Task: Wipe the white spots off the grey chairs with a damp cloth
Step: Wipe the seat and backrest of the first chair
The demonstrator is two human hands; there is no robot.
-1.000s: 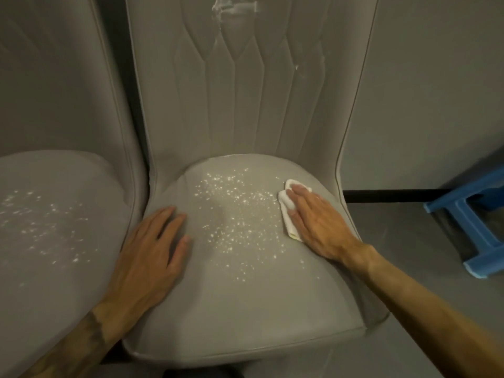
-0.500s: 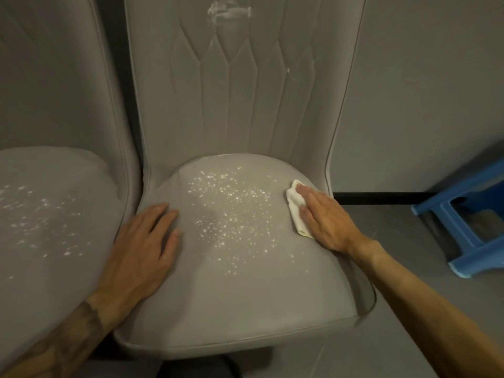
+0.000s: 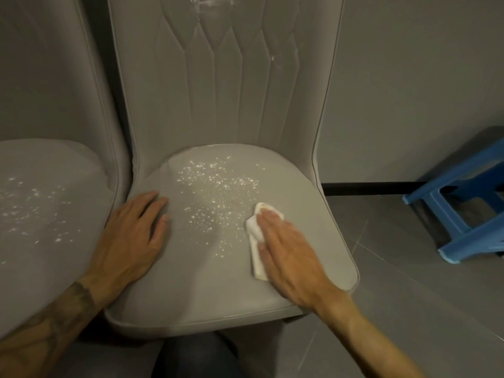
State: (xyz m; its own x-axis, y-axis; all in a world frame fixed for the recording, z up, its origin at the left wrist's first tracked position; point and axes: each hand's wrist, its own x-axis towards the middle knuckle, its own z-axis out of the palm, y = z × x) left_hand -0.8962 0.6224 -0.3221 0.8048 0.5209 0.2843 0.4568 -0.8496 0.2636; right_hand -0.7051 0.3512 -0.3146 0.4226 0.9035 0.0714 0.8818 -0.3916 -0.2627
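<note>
Cloth (image 3: 255, 230) slid nearer (white, folded), right hand (image 3: 289, 255) pressing it with straight fingers (image 3: 272, 223), left hand (image 3: 131, 238) spread on speckled seat (image 3: 207, 285)

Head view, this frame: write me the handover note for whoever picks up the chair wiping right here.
Left hand: open, flat on the left side of the middle chair seat, holding nothing.
Right hand: open, fingers straight, pressing the folded white cloth onto the seat's right side.
White spots: a broad patch across the seat's middle, just left of the cloth. Another patch lies on the left chair's seat, and white smears sit high on the backrest.
Done: no clearly wiped area shows.
Left: probably sweep the cloth leftward through the patch, then do the smears and the left chair.
</note>
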